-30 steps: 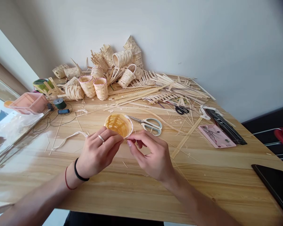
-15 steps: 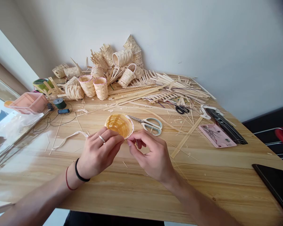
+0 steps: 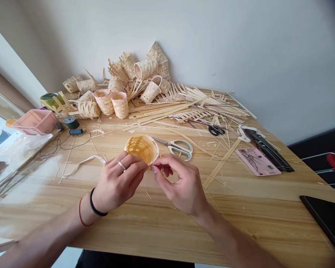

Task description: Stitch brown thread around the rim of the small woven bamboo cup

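Note:
A small woven bamboo basket point(image 3: 141, 147) tilts with its open mouth toward me, and a white band with pinkish stitching runs along its right rim. My left hand point(image 3: 123, 178), wearing a ring, is closed on the basket's near rim. Against that same rim my right hand point(image 3: 180, 180) has thumb and forefinger pinched close to the left fingertips. A thin, dark, needle-like bit shows under the right fingers, too small to name. Light-handled scissors point(image 3: 181, 149) lie just beyond the right hand. A white strip point(image 3: 82, 162) curls on the table left of the basket.
Woven baskets point(image 3: 120, 105) and loose bamboo strips point(image 3: 212, 102) are heaped against the wall. Thread spools point(image 3: 71, 122) and a pink bin point(image 3: 36, 122) sit left. Black scissors point(image 3: 216, 130), a pink tray of pins point(image 3: 257, 162) and a black phone-like slab point(image 3: 324, 219) lie right.
The whole view has shifted very slightly. Both hands keep their grip at the basket's rim, with hardly any visible movement.

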Available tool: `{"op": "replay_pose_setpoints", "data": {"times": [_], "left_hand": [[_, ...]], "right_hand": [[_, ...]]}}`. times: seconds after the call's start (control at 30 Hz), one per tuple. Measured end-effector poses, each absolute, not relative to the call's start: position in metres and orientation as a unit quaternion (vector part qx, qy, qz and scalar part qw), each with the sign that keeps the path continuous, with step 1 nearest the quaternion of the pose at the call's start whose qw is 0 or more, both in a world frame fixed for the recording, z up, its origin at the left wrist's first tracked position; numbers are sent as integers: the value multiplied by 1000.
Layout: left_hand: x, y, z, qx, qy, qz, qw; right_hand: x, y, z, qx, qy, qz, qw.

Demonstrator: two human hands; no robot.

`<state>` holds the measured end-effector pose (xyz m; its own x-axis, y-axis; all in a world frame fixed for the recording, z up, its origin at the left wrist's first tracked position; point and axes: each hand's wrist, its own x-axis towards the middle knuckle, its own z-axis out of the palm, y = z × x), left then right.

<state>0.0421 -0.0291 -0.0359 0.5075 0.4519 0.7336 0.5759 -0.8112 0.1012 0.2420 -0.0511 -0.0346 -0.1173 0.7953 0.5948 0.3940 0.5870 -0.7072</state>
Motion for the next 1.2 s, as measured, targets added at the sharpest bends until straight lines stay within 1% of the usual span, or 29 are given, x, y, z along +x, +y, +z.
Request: {"op": "replay_pose_setpoints", "data": {"times": [0.37, 0.73, 0.93, 1.2], "left_hand": [[44, -31, -37, -864, -296, -400, 73], [42, -26, -30, -850, -313, -413, 95], [39, -23, -25, -834, -333, -435, 65], [27, -14, -26, -818, -355, -446, 76]], "right_hand": [[239, -51, -37, -415, -722, 179, 524], [244, -52, -33, -424, -703, 259, 510], [255, -47, -30, -429, -678, 300, 516], [280, -31, -32, -463, -696, 211, 506]]}}
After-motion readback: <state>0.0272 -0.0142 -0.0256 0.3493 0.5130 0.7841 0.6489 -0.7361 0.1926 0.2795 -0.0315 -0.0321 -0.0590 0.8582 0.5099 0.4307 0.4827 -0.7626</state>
